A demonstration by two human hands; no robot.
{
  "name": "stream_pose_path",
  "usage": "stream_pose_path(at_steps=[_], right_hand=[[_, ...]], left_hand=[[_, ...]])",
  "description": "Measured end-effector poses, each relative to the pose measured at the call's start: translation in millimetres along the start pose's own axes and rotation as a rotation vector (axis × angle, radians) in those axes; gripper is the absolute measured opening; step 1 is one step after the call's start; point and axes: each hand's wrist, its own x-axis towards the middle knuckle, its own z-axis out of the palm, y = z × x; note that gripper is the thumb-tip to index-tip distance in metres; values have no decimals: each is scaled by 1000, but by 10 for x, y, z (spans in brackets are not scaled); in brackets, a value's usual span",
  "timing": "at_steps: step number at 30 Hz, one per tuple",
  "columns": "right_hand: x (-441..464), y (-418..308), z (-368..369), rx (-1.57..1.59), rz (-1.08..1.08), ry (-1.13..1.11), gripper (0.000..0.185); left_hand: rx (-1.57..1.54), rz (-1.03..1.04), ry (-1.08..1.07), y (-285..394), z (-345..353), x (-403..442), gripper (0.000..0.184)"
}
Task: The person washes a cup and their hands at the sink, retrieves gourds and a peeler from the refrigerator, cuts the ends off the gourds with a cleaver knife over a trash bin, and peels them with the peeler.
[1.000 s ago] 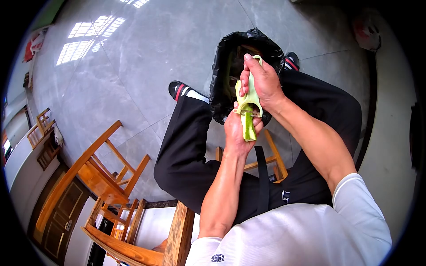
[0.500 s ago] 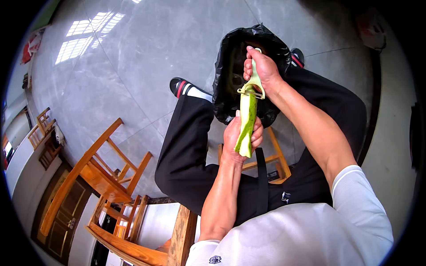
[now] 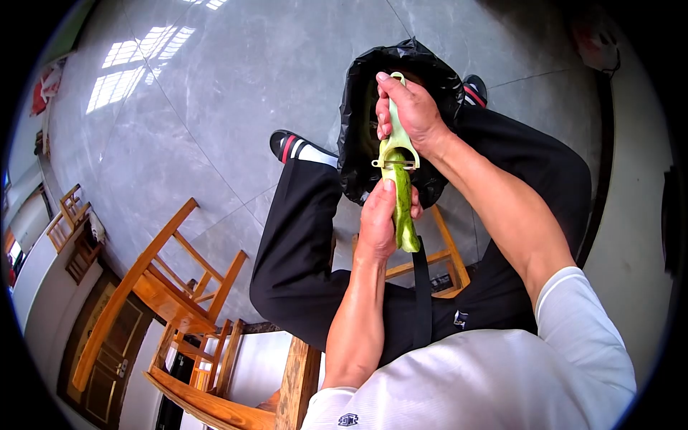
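My left hand (image 3: 380, 221) is closed round a long green vegetable (image 3: 403, 215), with the thumb lying along its pale peeled side. Darker green skin shows along the vegetable's right side. In my right hand (image 3: 412, 115) is a pale green Y-shaped peeler (image 3: 395, 136), held by its handle. The peeler's blade lies across the upper part of the vegetable, just above my left thumb. Beneath both tools of work, a bin lined with a black plastic bag (image 3: 352, 118) stands between my feet; its contents are mostly in shadow.
Wooden chairs (image 3: 168, 294) stand to the left. A wooden frame (image 3: 450, 251) shows between my legs. My sandalled foot (image 3: 301, 148) rests on the grey tiled floor (image 3: 236, 86) left of the bin. A plastic bag (image 3: 598, 46) is at the upper right.
The vegetable has turned in my left hand, so its pale side faces more to the left. My right hand and the peeler have shifted slightly left, with the blade a little lower.
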Motion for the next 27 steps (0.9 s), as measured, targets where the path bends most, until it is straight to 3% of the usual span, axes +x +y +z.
stream_pose_path(at_steps=[9,14,18,21,24,25,27], right_hand=[[365,172,-307,-9,-56,163,31],[381,206,-350,-551,-257,325,33],[357,206,-376,-983,-542,325,33],[157,119,-358,-878,-404,248,33],[53,85,-358,-1011,-533,102,31],[19,73,-359,-984,-424,26,29],[-135,-37,-215,-839,-468,30,28]], left_hand=[[-85,-75,1,-27,-26,-56,54],[-178,-106,55,24,-51,3,58],[-342,-204,165,38,17,98,57],[-392,-203,136,46,80,131,58],[-407,-173,149,15,26,135,58],[-429,-165,158,6,4,145,57],[-451,-148,164,8,3,140,55]])
